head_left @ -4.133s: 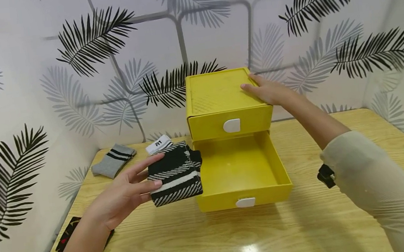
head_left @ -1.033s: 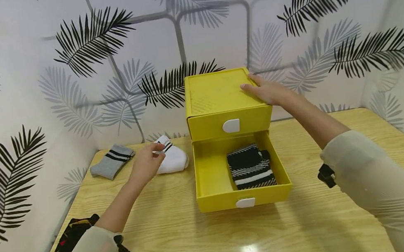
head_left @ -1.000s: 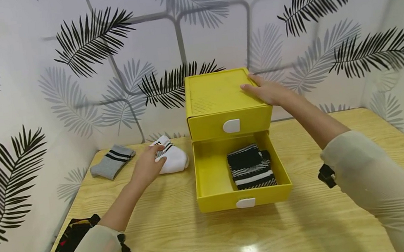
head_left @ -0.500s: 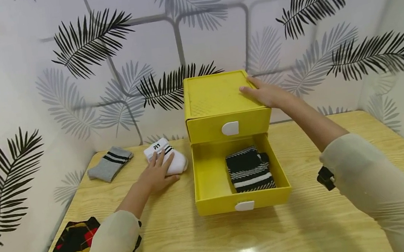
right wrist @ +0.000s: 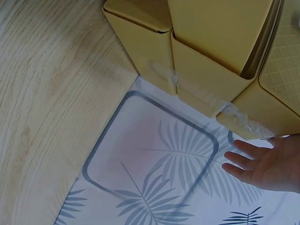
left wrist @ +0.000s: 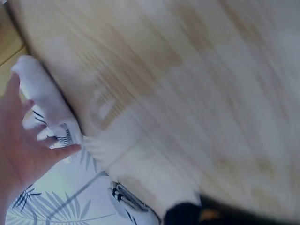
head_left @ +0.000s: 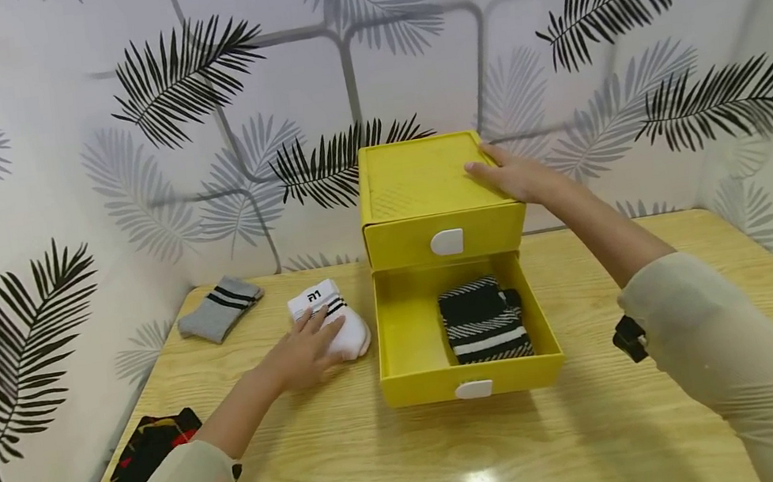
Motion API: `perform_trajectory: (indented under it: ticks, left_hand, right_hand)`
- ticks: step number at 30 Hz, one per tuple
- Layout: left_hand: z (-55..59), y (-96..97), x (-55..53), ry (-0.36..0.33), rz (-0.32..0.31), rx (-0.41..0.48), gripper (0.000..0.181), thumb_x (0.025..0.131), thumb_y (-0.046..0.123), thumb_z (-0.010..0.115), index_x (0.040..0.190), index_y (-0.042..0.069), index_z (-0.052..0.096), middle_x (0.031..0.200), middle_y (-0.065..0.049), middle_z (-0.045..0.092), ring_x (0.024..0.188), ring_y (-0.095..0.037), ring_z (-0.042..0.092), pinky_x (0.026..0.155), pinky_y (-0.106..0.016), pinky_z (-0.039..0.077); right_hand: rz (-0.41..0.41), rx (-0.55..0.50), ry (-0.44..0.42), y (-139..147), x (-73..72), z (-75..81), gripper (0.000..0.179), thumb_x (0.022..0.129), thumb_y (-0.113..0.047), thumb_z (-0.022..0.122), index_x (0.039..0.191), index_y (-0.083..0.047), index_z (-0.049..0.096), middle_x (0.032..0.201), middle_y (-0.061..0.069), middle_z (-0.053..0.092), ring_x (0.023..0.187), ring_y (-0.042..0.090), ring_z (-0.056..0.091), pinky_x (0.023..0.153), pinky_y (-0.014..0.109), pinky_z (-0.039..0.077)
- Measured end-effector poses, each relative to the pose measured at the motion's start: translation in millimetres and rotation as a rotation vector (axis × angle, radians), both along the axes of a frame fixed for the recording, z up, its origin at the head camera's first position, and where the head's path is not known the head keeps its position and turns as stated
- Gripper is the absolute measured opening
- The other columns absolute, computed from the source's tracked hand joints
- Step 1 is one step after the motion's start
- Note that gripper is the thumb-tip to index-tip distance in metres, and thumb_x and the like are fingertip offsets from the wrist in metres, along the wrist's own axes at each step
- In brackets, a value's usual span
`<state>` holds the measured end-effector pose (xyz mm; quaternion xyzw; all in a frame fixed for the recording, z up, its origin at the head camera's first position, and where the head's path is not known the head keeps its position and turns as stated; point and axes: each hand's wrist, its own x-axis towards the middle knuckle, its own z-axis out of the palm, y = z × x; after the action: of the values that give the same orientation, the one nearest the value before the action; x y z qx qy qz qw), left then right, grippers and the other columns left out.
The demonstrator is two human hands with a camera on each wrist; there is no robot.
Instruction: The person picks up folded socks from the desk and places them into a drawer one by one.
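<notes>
My left hand (head_left: pixel 303 358) lies with spread fingers on a folded white sock (head_left: pixel 350 334) with black stripes and lettering, left of the yellow drawer box. In the left wrist view the fingers overlap the white sock (left wrist: pixel 40 89). My right hand (head_left: pixel 518 177) rests on the top right edge of the yellow drawer box (head_left: pixel 422 177); its fingers (right wrist: pixel 241 161) extend straight past the side in the right wrist view. The lower drawer (head_left: pixel 404 334) is pulled out, and a black-and-white patterned folded sock (head_left: pixel 485 321) lies in its right half. The upper drawer is closed.
A grey sock with black stripes (head_left: pixel 220 309) lies at the table's back left. A dark sock with red and yellow pattern (head_left: pixel 153 450) sits at the left edge, partly behind the left forearm. A leaf-patterned wall covering (head_left: pixel 297 84) stands behind the wooden table (head_left: pixel 355 467).
The patterned black-and-white sock went from my left hand into the lower drawer. My left hand then reached the white sock, which has shifted toward me. My right hand has stayed on the box.
</notes>
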<state>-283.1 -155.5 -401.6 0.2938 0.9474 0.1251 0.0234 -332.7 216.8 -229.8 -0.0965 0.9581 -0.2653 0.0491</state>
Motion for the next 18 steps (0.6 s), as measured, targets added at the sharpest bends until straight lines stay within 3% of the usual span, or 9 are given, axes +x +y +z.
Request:
perform_trajectory:
  ticks: [5,9,12,14,16,17,18]
  left_hand:
    - [7.3,15.4,1.0,-0.039,0.321,0.247,0.043,0.093,0.028,0.055,0.125,0.0,0.05,0.133,-0.036,0.031,0.118,-0.052,0.032,0.094,-0.058,0.031]
    - [12.3,27.4,0.4,-0.169,0.51,0.255,0.047,0.091,0.03,0.058,0.126,0.0,0.046,0.122,-0.033,0.046,0.109,-0.051,0.041,0.087,-0.054,0.037]
    - [15.6,31.7,-1.5,-0.233,0.585,0.249,0.047,0.088,0.029,0.063,0.124,0.004,0.045,0.12,-0.031,0.049,0.107,-0.049,0.041,0.084,-0.052,0.038]
    - [13.7,30.3,-6.9,-0.251,0.602,0.275,0.046,0.086,0.027,0.066,0.119,0.005,0.046,0.121,-0.03,0.049,0.108,-0.046,0.041,0.085,-0.05,0.037]
    - [9.0,24.0,-14.5,-0.272,0.57,0.333,0.045,0.083,0.028,0.069,0.116,0.007,0.046,0.122,-0.027,0.048,0.108,-0.043,0.043,0.085,-0.048,0.037]
    - [-1.0,16.2,-24.0,-0.263,0.522,0.405,0.044,0.08,0.03,0.072,0.112,0.009,0.049,0.117,-0.022,0.052,0.104,-0.036,0.047,0.082,-0.041,0.04]
    - [-5.4,11.6,-29.2,-0.308,0.502,0.472,0.044,0.079,0.027,0.074,0.111,0.009,0.05,0.116,-0.021,0.051,0.099,-0.033,0.049,0.079,-0.039,0.04]
  right_hand:
    - [0.002,-0.007,0.014,2.4,-2.1,-3.2,0.085,0.087,-0.069,0.024,0.149,-0.017,-0.004,0.15,0.021,0.005,0.133,0.044,0.006,0.103,0.058,0.007]
    - [0.006,-0.001,0.006,1.7,-1.0,-2.8,0.082,0.089,-0.066,0.024,0.149,-0.016,-0.004,0.149,0.022,0.005,0.132,0.044,0.006,0.103,0.058,0.007]
    - [0.012,-0.001,-0.005,-0.8,1.0,-0.8,0.078,0.093,-0.059,0.025,0.148,-0.013,-0.004,0.149,0.023,0.004,0.132,0.044,0.006,0.103,0.058,0.007]
    - [0.013,-0.004,-0.004,-1.6,1.3,-0.2,0.076,0.094,-0.057,0.025,0.148,-0.011,-0.003,0.149,0.023,0.004,0.133,0.044,0.006,0.103,0.057,0.007]
    - [0.013,-0.005,-0.002,-1.8,1.0,-0.1,0.076,0.095,-0.056,0.026,0.148,-0.011,-0.003,0.149,0.023,0.004,0.133,0.044,0.006,0.103,0.057,0.008]
    - [0.014,-0.003,0.0,-1.7,0.6,-0.5,0.076,0.095,-0.056,0.026,0.148,-0.01,-0.003,0.149,0.023,0.004,0.133,0.044,0.006,0.103,0.057,0.008]
    - [0.013,0.001,0.002,-2.2,0.4,-0.7,0.076,0.095,-0.056,0.026,0.148,-0.01,-0.002,0.149,0.023,0.005,0.133,0.044,0.006,0.103,0.057,0.008]
